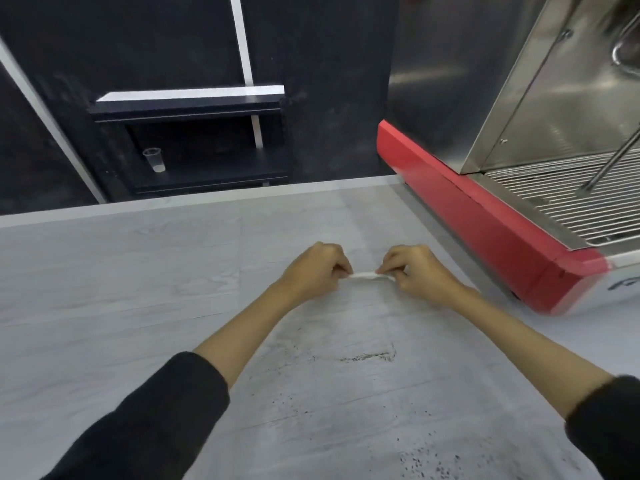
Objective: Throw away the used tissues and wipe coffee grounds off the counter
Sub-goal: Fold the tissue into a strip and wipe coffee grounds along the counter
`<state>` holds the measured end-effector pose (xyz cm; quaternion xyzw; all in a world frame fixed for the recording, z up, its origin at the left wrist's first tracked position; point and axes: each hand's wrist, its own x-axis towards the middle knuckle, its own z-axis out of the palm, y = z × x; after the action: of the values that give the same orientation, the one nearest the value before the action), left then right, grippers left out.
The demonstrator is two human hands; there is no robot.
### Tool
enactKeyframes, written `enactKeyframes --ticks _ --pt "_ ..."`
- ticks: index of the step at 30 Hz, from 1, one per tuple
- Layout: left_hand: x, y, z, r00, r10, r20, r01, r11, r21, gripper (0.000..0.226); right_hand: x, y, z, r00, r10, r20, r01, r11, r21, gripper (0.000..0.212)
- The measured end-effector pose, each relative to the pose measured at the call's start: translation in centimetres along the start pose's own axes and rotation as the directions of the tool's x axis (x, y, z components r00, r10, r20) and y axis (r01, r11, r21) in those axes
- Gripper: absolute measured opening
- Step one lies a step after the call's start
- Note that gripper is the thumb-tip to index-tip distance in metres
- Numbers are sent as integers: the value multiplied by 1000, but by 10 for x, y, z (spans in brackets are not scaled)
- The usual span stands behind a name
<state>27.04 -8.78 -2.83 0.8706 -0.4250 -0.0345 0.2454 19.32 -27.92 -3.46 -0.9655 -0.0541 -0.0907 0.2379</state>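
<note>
**Tissue pinched between both hands, grounds waiting nearer the body**

From the head camera: the left hand (317, 268) and the right hand (414, 270) meet low over the counter (121, 278), each curled nearly closed, thumb and fingertips pinching one end of a thin white tissue (369, 276) that spans the small gap between them. Whether the tissue touches the surface or hangs just above it cannot be told.

The coffee grounds (369, 357) lie behind the hands, toward the body — a dark streak between the forearms, and a looser scatter (427, 462) farther back under the right forearm. To the right of the right hand stands the red-edged espresso machine (485, 216). No bin is in view.

What could go wrong: the tissue looks folded very narrow, so a pass could skip grains or smear them — and a pull toward the body could sweep them off the near edge. The black sleeves (166, 420) hover close to the scatter and could drag through it.
</note>
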Motion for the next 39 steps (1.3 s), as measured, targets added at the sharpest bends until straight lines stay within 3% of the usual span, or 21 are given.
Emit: enactKeyframes --ticks 8,13,18,21,23,25,28,34,39 --pt "-2 4 22 995 53 87 -55 998 18 19 -35 13 12 1000 -27 -16 25 996 -89 27" --pt "-50 12 17 984 95 152 -92 995 -26 19 -79 -17 17 997 -74 30 74 997 -2 28" --pt "-103 23 7 964 113 239 -89 990 -108 18 -121 -55 22 971 -164 173 149 984 96 27" --pt "-120 27 2 955 80 287 -61 995 -77 21 -118 -64 17 939 -158 305 108 979 173 24" --pt "-123 23 -10 971 9 238 8 998 -69 21 -97 -69 12 940 -164 298 97 969 228 21" --pt "-117 9 -28 991 -97 97 105 991 -88 17 -62 -75 10 964 -144 225 71 950 305 18" --pt "-108 -23 -51 965 -244 -97 238 969 -67 12 4 -87 23 972 -161 173 98 940 327 16" --pt "-126 -71 -57 843 -512 -166 523 852 28 14 73 -115 85 925 -268 269 201 946 253 23" --pt "-155 -52 -41 791 -551 -267 564 825 -32 14 64 -120 91 867 -417 274 363 904 225 29"
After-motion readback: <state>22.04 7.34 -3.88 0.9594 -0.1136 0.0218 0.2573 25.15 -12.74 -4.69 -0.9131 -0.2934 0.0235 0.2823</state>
